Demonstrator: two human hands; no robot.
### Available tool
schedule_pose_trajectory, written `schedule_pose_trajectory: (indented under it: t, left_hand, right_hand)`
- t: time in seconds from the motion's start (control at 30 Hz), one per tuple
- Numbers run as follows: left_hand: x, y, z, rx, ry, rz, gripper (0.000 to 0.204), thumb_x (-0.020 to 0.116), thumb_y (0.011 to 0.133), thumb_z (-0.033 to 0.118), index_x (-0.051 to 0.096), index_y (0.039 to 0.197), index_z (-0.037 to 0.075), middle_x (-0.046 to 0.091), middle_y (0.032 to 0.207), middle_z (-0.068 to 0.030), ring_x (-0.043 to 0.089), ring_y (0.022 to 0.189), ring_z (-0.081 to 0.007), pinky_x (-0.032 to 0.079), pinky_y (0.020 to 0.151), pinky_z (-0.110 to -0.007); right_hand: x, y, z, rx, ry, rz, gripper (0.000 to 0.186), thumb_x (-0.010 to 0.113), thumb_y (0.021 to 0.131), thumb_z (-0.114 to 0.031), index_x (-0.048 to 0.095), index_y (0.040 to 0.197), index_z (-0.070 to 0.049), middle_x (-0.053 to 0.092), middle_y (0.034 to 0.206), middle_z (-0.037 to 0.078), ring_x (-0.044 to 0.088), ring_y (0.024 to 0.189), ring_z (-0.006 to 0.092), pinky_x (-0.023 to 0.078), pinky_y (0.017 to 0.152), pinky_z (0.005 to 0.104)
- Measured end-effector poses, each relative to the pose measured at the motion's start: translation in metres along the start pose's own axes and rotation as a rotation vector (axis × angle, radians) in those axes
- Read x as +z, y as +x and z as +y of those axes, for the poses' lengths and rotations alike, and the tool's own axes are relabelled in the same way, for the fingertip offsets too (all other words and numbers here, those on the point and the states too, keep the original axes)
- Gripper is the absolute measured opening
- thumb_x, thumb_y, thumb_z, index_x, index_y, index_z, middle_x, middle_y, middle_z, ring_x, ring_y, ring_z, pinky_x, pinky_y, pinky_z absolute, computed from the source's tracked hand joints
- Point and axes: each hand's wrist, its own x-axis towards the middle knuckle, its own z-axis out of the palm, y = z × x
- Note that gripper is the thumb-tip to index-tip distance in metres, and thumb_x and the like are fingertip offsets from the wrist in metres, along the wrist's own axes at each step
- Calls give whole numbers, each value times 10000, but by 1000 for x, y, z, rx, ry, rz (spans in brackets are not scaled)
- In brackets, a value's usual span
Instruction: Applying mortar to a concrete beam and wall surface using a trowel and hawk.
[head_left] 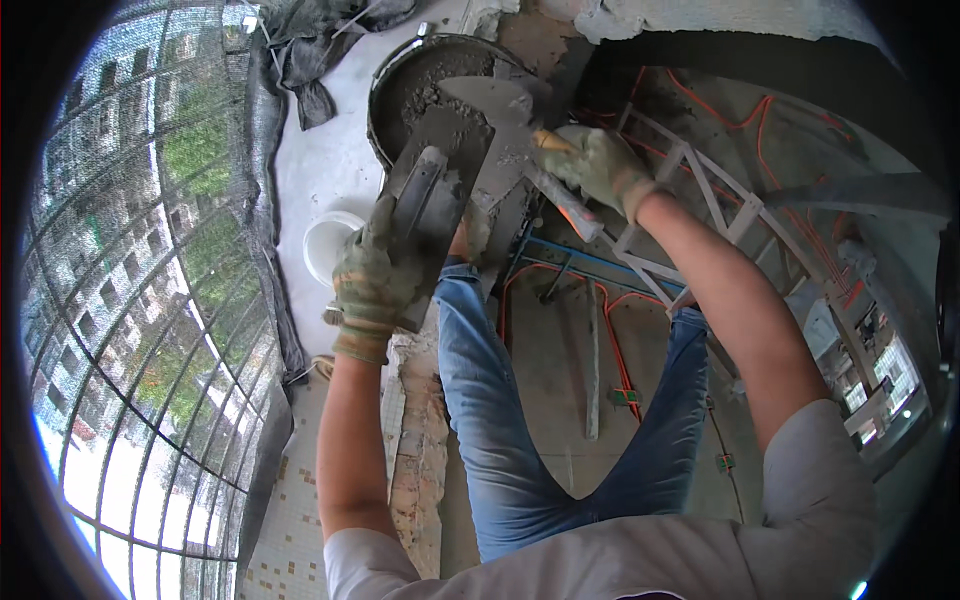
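Left hand: gloved, the left hand (375, 275) sits left of the middle of the frame, gripping the left edge of a plastering float; the fingers beneath are hidden.
Float: the dark rectangular float (452, 205) lies tilted just above the middle, its handle facing up, smeared with mortar toward its upper end.
Right hand: gloved, the right hand (600, 170), right of the upper middle, is clenched around the yellowish handle of a trowel.
Trowel: its grey, mortar-coated blade (495, 100) points left in the upper middle, over the bucket's right side and close to the float's top end.
Mortar bucket: a round dark bucket (381, 100) in the upper middle, with wet grey mortar (410, 88) inside.
Stick-shaped piece: a grey and orange piece (568, 207) shows just below the right hand; whether it is held, I cannot tell.
White bucket: a small white bucket (319, 250) stands left of the middle, partly behind the left glove.
Left side: dark netting (150, 330) with a bent grid of bars.
Right side: a metal frame (742, 215) and orange conduits (762, 130).
Lower middle: legs in blue jeans (490, 400), spread above a grey floor (560, 450).
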Motion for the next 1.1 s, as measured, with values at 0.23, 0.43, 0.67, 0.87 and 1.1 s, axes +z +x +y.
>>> schedule_pose_trajectory:
  t: [0.23, 0.43, 0.67, 0.87, 1.1]
  left_hand:
    - [2, 3, 23, -54, 59, 65, 563, 725, 794, 228, 555, 1321, 125, 693, 994, -172, 660, 864, -369, 523, 775, -457]
    - [-5, -4, 29, -308, -92, 45, 508, 702, 799, 240, 593, 1277, 107, 700, 1029, -188, 670, 908, -378, 527, 813, -451]
    - [30, -34, 25, -361, -223, 268, 513, 675, 818, 245, 569, 1294, 83, 681, 1011, -232, 652, 912, -417, 520, 829, -466]
    - [81, -83, -63, -688, -379, 445, 451, 635, 906, 274, 561, 1232, -29, 680, 984, -129, 645, 864, -231, 517, 801, -353]
    - [159, -20, -126, -979, -705, 217, 462, 656, 855, 308, 555, 1155, -30, 668, 1013, -202, 637, 939, -308, 488, 861, -385]
  right_hand:
    - [8, -13, -14, -183, -153, 106, 379, 707, 859, -395, 674, 1078, -87, 712, 850, 113, 678, 732, 299, 543, 674, 344]
    - [6, -60, -44, -251, 101, 9, 318, 666, 850, -397, 715, 1039, -146, 726, 984, 137, 698, 930, 319, 548, 808, 406]
    - [-5, -8, 3, -650, -735, 266, 192, 600, 904, -273, 729, 1014, -183, 728, 913, 60, 696, 852, 257, 556, 693, 387]
    - [16, -63, -7, -700, -432, 285, 193, 601, 901, -111, 702, 1066, -118, 701, 939, 63, 676, 764, 246, 546, 643, 356]
    - [9, -104, -49, 70, 485, 198, 198, 698, 894, -198, 686, 1022, -47, 591, 758, -14, 526, 621, 70, 426, 539, 242]
